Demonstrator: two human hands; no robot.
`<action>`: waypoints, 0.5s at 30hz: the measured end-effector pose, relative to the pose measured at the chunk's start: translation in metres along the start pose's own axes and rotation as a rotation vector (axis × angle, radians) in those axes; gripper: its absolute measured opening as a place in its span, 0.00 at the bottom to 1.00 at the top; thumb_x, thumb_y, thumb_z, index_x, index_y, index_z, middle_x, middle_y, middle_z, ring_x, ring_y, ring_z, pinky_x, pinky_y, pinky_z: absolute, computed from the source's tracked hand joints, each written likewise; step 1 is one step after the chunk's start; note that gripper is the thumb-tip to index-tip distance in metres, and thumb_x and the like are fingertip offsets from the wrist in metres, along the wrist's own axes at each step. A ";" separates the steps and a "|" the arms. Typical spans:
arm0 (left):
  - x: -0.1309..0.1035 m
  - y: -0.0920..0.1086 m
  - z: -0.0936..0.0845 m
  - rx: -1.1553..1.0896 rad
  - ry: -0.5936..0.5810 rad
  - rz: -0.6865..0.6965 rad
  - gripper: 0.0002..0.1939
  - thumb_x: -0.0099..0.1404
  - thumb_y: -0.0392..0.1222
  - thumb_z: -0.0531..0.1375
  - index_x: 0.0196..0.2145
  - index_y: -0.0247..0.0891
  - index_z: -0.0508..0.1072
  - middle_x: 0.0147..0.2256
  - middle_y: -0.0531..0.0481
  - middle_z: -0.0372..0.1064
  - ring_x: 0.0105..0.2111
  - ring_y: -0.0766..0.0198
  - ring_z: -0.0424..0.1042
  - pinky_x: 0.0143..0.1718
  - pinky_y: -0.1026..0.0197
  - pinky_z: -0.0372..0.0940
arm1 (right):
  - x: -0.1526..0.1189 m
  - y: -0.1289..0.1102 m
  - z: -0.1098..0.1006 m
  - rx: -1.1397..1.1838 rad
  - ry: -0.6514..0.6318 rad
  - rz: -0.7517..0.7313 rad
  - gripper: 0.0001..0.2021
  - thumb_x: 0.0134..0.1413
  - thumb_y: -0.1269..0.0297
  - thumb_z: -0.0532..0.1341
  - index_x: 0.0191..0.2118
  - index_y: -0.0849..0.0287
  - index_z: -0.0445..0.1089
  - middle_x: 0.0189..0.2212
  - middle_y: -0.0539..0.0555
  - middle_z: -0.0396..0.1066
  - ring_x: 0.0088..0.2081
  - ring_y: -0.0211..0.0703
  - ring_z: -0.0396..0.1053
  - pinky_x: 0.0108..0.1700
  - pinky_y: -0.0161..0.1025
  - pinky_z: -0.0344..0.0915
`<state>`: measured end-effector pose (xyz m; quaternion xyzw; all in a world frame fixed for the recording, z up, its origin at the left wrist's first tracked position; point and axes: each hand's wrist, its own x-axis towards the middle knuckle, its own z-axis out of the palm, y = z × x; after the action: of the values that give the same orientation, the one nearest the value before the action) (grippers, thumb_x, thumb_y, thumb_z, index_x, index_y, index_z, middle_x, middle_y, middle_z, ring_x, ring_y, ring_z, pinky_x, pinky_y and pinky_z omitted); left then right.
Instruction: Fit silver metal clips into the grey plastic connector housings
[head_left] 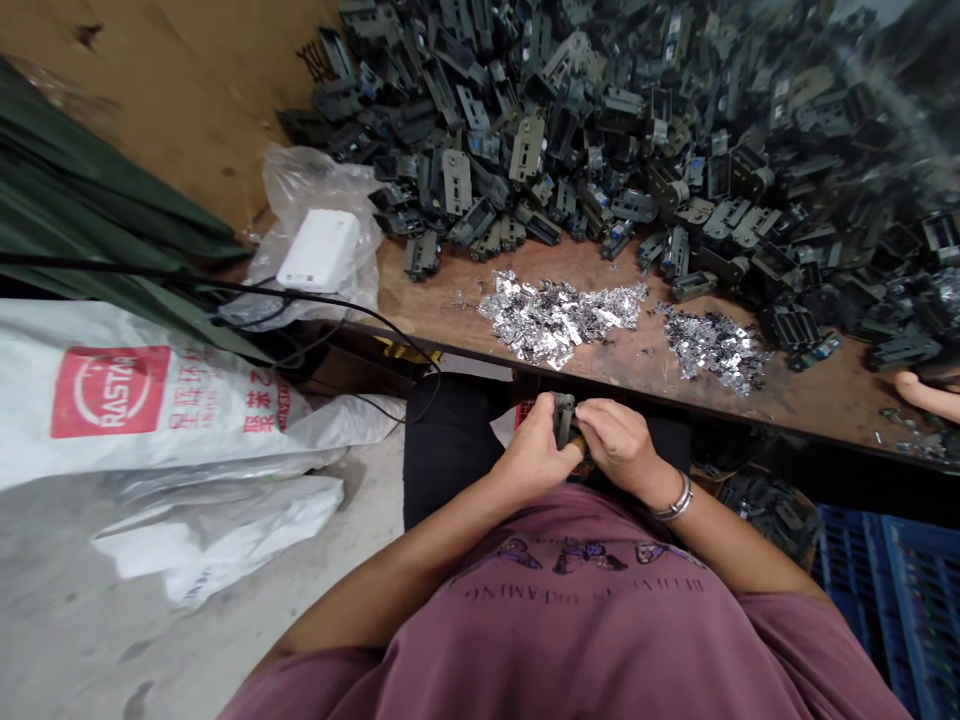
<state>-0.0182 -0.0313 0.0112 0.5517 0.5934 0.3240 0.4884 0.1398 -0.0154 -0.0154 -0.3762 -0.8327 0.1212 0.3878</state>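
Note:
My left hand (534,448) is closed round a small dark grey housing (562,418), held above my lap just off the table's front edge. My right hand (616,440) is beside it, its fingers pinched together against the housing's right side; whatever is between those fingertips is too small to make out. Beyond my hands, a pile of shiny metal pieces (559,318) lies on the brown table (427,305), with a smaller, darker pile of metal pieces (716,348) to its right. A large heap of dark grey housings (570,130) covers the back of the table.
A white box (320,250) rests on clear plastic at the table's left, with a black cable (352,300) crossing nearby. White sacks (112,400) lie at the left. Another person's finger (926,395) shows at the right edge, above blue crates (922,570).

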 end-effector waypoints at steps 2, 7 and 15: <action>-0.002 0.000 -0.002 0.057 -0.011 -0.004 0.16 0.49 0.34 0.63 0.31 0.42 0.58 0.25 0.58 0.57 0.27 0.64 0.61 0.30 0.60 0.57 | -0.002 0.000 -0.001 -0.010 -0.036 -0.019 0.11 0.63 0.73 0.54 0.43 0.58 0.74 0.37 0.59 0.77 0.38 0.45 0.76 0.41 0.44 0.76; -0.003 0.003 -0.009 0.171 -0.095 0.026 0.21 0.49 0.45 0.68 0.36 0.40 0.62 0.30 0.52 0.64 0.30 0.59 0.66 0.32 0.58 0.60 | 0.004 -0.003 -0.014 0.164 -0.115 -0.033 0.08 0.62 0.70 0.59 0.44 0.59 0.74 0.38 0.59 0.76 0.39 0.44 0.75 0.41 0.41 0.76; 0.001 0.000 -0.022 0.245 0.081 0.331 0.12 0.65 0.43 0.56 0.24 0.40 0.61 0.25 0.52 0.58 0.28 0.62 0.59 0.32 0.59 0.55 | 0.001 -0.001 -0.031 0.259 -0.006 0.238 0.06 0.60 0.69 0.61 0.40 0.56 0.75 0.34 0.55 0.78 0.35 0.42 0.76 0.37 0.38 0.74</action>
<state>-0.0387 -0.0268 0.0179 0.6833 0.5488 0.3472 0.3337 0.1616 -0.0182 0.0064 -0.4187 -0.7609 0.2735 0.4135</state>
